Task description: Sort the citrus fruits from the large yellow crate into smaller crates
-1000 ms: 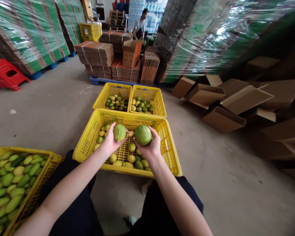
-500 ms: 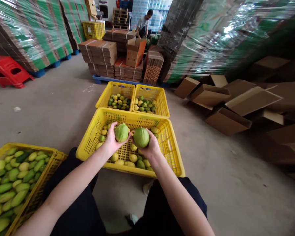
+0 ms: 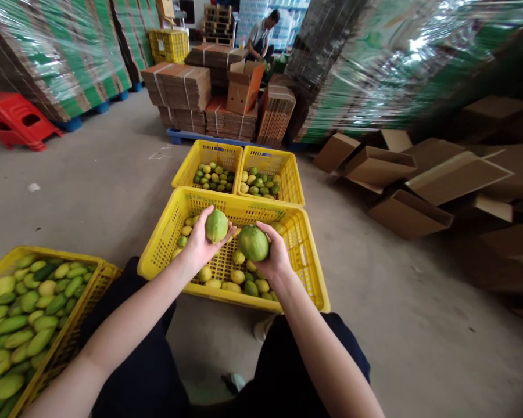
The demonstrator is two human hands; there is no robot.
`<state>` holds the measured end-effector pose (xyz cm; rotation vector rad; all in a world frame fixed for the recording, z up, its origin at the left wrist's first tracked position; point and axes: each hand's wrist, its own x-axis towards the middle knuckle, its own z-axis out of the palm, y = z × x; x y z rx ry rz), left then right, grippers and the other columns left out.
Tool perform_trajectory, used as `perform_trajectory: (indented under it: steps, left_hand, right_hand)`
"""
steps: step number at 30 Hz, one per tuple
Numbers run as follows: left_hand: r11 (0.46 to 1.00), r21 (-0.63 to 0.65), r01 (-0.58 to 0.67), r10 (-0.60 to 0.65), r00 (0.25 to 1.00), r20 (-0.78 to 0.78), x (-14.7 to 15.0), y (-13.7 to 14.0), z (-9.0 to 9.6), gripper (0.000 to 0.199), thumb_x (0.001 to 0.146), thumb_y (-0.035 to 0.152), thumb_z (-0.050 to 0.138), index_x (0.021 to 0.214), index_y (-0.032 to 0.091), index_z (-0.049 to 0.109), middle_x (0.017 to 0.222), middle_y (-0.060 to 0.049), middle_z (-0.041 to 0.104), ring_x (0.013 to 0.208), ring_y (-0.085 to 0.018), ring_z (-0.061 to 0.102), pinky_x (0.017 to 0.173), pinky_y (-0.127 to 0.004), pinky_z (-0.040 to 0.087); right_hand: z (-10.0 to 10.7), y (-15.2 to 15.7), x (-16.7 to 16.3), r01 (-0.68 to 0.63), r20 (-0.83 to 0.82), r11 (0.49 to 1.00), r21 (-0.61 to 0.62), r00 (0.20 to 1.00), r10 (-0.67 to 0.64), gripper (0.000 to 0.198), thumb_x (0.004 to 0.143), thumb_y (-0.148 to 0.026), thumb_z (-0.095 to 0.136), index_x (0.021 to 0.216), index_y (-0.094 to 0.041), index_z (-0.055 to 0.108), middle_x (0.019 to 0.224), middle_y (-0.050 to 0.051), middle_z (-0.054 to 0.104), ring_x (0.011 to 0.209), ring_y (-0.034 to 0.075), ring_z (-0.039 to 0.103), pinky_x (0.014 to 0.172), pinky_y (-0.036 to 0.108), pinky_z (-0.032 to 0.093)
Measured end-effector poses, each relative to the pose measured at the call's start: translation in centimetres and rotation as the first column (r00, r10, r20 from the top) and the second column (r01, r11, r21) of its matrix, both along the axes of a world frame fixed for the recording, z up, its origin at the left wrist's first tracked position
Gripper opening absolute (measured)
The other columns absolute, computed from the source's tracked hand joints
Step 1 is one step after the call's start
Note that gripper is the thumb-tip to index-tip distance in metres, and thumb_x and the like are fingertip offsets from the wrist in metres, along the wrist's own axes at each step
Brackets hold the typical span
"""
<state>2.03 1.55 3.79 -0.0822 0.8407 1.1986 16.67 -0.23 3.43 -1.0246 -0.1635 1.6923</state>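
My left hand [image 3: 203, 238] cradles a pale green, slightly ridged fruit [image 3: 217, 226] that looks like a small papaya. A rounder, darker green fruit [image 3: 253, 244] of the same sort sits in my right hand [image 3: 276, 255], gripped from its right side with the thumb on top. Both fruits are held up side by side, a short gap apart, over a large yellow plastic crate [image 3: 316, 278]. Inside that crate lie scattered yellow and green fruits [image 3: 237, 276], partly hidden by my hands.
Two yellow crates [image 3: 207, 145] [image 3: 290, 174] with fruit adjoin the far side. At lower left stands a crate full of longer green fruits [image 3: 30, 313]. Beyond are stacked flat cartons [image 3: 178, 87], a crouching person [image 3: 260, 38] and a red stool [image 3: 17, 116]. Open cardboard boxes [image 3: 412, 212] lie right.
The fruit in my right hand has turned, showing a darker side, and that hand has shifted slightly right. The left fruit has tilted and moved up a little. The view has shifted slightly.
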Motion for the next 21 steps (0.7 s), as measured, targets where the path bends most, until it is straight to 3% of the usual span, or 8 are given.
perform_trajectory:
  steps: [3, 8, 11, 16, 21]
  left_hand:
    - [1.000, 0.016, 0.006, -0.006, 1.000, -0.012, 0.0, 0.0, 0.0, 0.011, 0.089, 0.025, 0.065, 0.088, 0.014, 0.064, 0.070, -0.006, 0.067, 0.068, -0.016, 0.067, 0.072, -0.030, 0.062]
    - [0.999, 0.021, 0.025, -0.024, 0.999, -0.037, -0.2, 0.0, -0.8, 0.025, 0.092, 0.035, 0.056, 0.090, 0.014, 0.067, 0.075, -0.007, 0.070, 0.062, -0.015, 0.063, 0.057, -0.027, 0.056]
    - [1.000, 0.011, 0.018, -0.017, 0.995, -0.100, 0.0, 0.1, -1.3, 0.020, 0.092, 0.032, 0.056, 0.094, 0.016, 0.069, 0.080, -0.004, 0.072, 0.057, -0.013, 0.061, 0.052, -0.024, 0.053]
    - [0.989, -0.044, 0.144, -0.145, 0.989, -0.022, 0.4, 0.4, -1.7, 0.031, 0.100, 0.024, 0.041, 0.104, 0.012, 0.068, 0.074, -0.008, 0.071, 0.063, -0.017, 0.069, 0.057, -0.026, 0.058]
    - [0.992, 0.004, 0.125, -0.125, 0.992, -0.005, 0.4, 0.2, -1.0, 0.032, 0.098, 0.032, 0.047, 0.111, 0.010, 0.067, 0.076, -0.009, 0.072, 0.064, -0.018, 0.070, 0.058, -0.028, 0.060]
  right_hand:
    - [0.4, 0.0, -0.1, -0.021, -0.024, 0.997, -0.072, 1.000, 0.019, 0.013, 0.087, -0.024, 0.059, 0.078, -0.017, 0.065, 0.061, 0.002, 0.070, 0.057, 0.018, 0.068, 0.057, 0.030, 0.060]
    - [0.3, 0.3, 0.1, 0.055, -0.041, 0.975, -0.215, 0.997, -0.066, 0.018, 0.091, -0.028, 0.052, 0.076, -0.019, 0.060, 0.060, 0.003, 0.068, 0.055, 0.019, 0.065, 0.057, 0.034, 0.061]
    - [0.1, 0.4, 0.3, 0.096, -0.071, 0.979, -0.178, 0.991, -0.110, 0.012, 0.087, -0.031, 0.059, 0.080, -0.021, 0.060, 0.063, 0.002, 0.068, 0.058, 0.020, 0.065, 0.056, 0.035, 0.061]
    - [0.2, 0.4, 0.4, 0.196, -0.073, 0.979, -0.050, 0.977, -0.199, 0.009, 0.081, -0.023, 0.069, 0.080, -0.023, 0.059, 0.063, -0.004, 0.067, 0.057, 0.015, 0.063, 0.057, 0.028, 0.060]
    - [-0.5, 0.3, 0.6, 0.121, -0.087, 0.991, -0.062, 0.988, -0.126, 0.008, 0.082, -0.028, 0.064, 0.082, -0.020, 0.062, 0.067, 0.002, 0.070, 0.059, 0.019, 0.067, 0.056, 0.032, 0.060]
